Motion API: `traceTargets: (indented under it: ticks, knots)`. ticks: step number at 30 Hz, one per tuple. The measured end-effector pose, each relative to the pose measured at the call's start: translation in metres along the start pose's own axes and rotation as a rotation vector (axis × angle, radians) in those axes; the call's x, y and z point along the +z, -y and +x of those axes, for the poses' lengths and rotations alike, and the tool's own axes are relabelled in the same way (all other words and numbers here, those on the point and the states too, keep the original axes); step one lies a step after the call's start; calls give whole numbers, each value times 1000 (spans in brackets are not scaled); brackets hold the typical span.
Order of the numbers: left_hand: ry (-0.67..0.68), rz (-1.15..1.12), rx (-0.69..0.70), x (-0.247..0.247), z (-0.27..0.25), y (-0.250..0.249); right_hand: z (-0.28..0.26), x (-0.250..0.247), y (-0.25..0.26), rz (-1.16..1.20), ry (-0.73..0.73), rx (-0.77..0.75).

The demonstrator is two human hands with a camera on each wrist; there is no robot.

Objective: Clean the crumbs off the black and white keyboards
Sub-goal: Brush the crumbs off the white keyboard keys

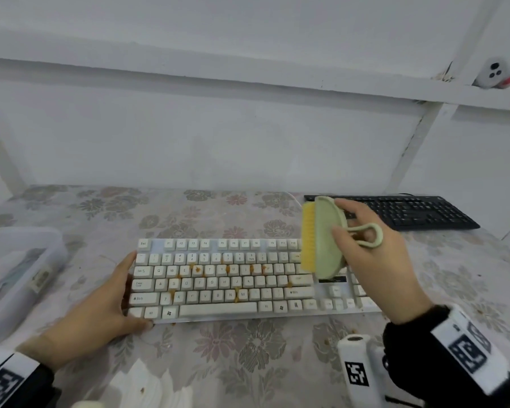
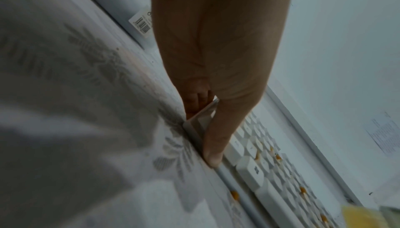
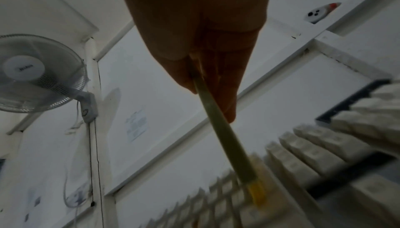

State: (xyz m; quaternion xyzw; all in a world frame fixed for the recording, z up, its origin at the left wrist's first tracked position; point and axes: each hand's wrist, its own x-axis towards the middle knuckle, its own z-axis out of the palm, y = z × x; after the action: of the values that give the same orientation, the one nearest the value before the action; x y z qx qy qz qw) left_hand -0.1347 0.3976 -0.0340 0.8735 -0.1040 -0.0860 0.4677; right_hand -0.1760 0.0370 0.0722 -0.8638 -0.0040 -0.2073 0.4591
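Big floral-clothed table (image 1: 218, 354) underneath everything, so any crumbs swept off probably just land on the cloth. White keyboard (image 1: 218, 307) parked dead centre, square to the body, presumably because that's first in line; orange crumbs (image 1: 198, 269) wedged between the letter keys, mostly through the middle rows. Black keyboard (image 1: 418, 212) shoved back at about 2 o'clock, out of the way, looks like next in the queue. Clear plastic box (image 1: 21, 260) sitting off at 9 o'clock, contents too blurry to call. Left hand (image 1: 100, 313) at 8 o'clock, wrapped on the keyboard's left end with thumb along the front edge, likely bracing so nothing slides once the scrubbing starts. Right hand (image 1: 374, 260) clamped around a green brush (image 1: 326, 234), a finger hooked through the loop handle, yellow bristles turned toward 9 o'clock and hovering just above the right end of the letter keys, probably lined up to sweep leftward.
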Motion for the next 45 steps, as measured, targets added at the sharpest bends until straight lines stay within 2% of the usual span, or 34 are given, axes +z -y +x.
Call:
traceTargets:
  ticks: [8, 10, 16, 18, 25, 34, 36, 41, 45]
  knots:
    - [-6, 9, 13, 0, 1, 4, -47, -1, -19, -65, 282, 122]
    - [-16, 13, 3, 0, 2, 5, -42, -7, -14, -53, 264, 105]
    - [-9, 18, 0, 0, 1, 1, 1, 1, 1, 35, 0, 0]
    - [-17, 8, 8, 0, 0, 0, 13, 10, 0, 56, -32, -13]
    - [-14, -11, 9, 0, -1, -2, 2, 20, -14, -41, 166, 33]
    - [-7, -8, 24, 0, -1, -4, -20, 8, -7, -18, 292, 57]
    - [-11, 2, 14, 0, -1, -4, -17, 4, 0, -21, 256, 30]
    - [-7, -27, 12, 0, -1, -3, 4, 10, 5, 41, 57, 4]
    - [-16, -16, 6, 0, -1, -4, 2, 19, -4, 49, 130, 47]
